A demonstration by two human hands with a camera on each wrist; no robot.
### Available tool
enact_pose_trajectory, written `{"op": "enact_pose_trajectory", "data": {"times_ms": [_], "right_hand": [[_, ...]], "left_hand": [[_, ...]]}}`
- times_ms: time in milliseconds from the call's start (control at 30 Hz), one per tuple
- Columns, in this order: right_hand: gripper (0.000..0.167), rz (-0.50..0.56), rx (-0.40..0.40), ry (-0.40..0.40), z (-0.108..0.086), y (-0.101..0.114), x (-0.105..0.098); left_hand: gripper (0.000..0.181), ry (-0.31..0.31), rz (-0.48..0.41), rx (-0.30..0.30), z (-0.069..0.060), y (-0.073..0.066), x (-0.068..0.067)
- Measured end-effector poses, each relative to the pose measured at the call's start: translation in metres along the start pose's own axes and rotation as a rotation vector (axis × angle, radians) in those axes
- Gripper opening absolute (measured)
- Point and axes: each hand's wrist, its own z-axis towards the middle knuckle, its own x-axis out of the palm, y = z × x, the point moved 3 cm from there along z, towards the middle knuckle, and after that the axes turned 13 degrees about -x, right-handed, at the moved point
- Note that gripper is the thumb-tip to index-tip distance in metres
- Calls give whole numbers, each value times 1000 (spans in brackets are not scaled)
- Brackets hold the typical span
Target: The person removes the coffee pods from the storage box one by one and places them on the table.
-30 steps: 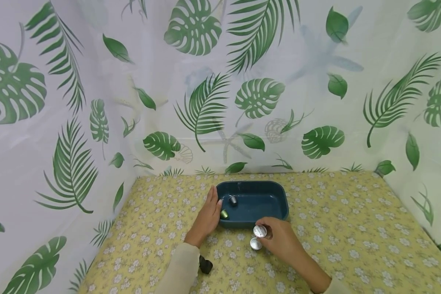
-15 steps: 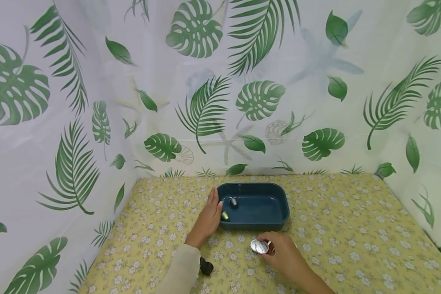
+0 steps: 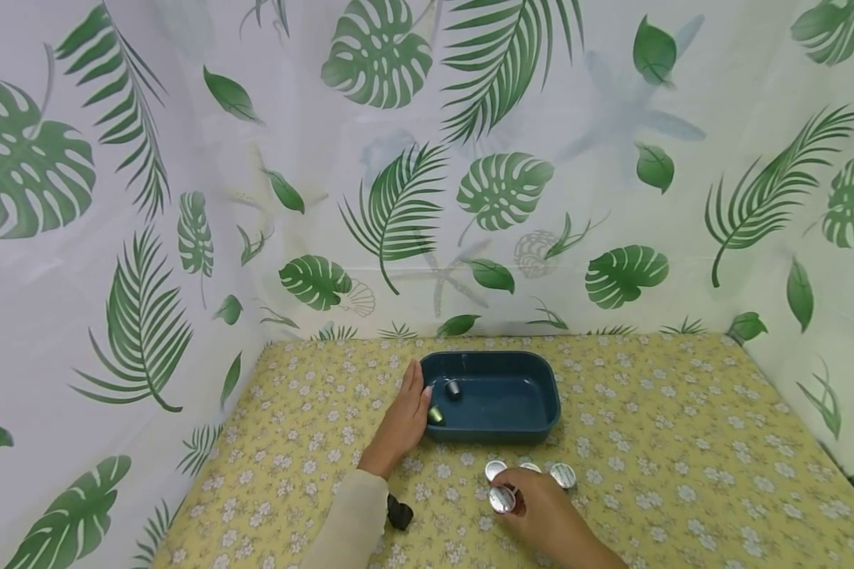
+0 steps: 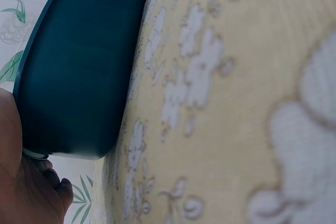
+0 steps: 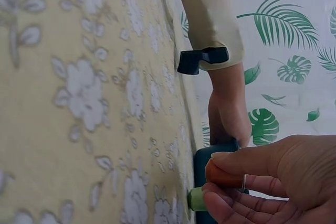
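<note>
My right hand pinches an orange coffee capsule between thumb and fingers, its silver foil lid facing the head camera. Just beyond that hand, more capsules stand on the table with silver lids up: one at the left, one at the right, and a partly hidden one between them. A green capsule shows past my fingertips in the right wrist view. My left hand rests against the left end of a dark blue tray, fingers straight along its outside, thumb at the rim. Inside the tray lie a dark capsule and a green capsule.
A yellow floral cloth covers the table. White sheets printed with green leaves hang behind the table and along both sides. A black block sits at my left wrist.
My right hand has drawn back from the tray's near edge toward me, still holding the capsule. Two lids it covered now show. The left hand and tray stay put.
</note>
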Motion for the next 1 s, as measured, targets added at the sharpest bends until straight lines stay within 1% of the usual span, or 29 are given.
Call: {"op": "enact_pose_trajectory", "data": {"times_ms": [167, 367, 467, 633, 800, 1000], "right_hand": [[31, 9, 2, 33, -3, -1, 7], [28, -44, -76, 6, -3, 1, 12], [26, -81, -94, 1, -4, 3, 14], [28, -135, -85, 9, -3, 5, 14], [29, -131, -68, 35, -2, 3, 16], [29, -139, -66, 34, -2, -1, 18]], "left_hand": [[61, 8, 2, -9, -1, 1, 1], [61, 3, 7, -2, -1, 2, 1], [61, -1, 4, 0, -1, 1, 0], [60, 5, -1, -2, -1, -1, -2], [61, 6, 6, 2, -1, -1, -1], [61, 5, 2, 0, -1, 0, -1]]}}
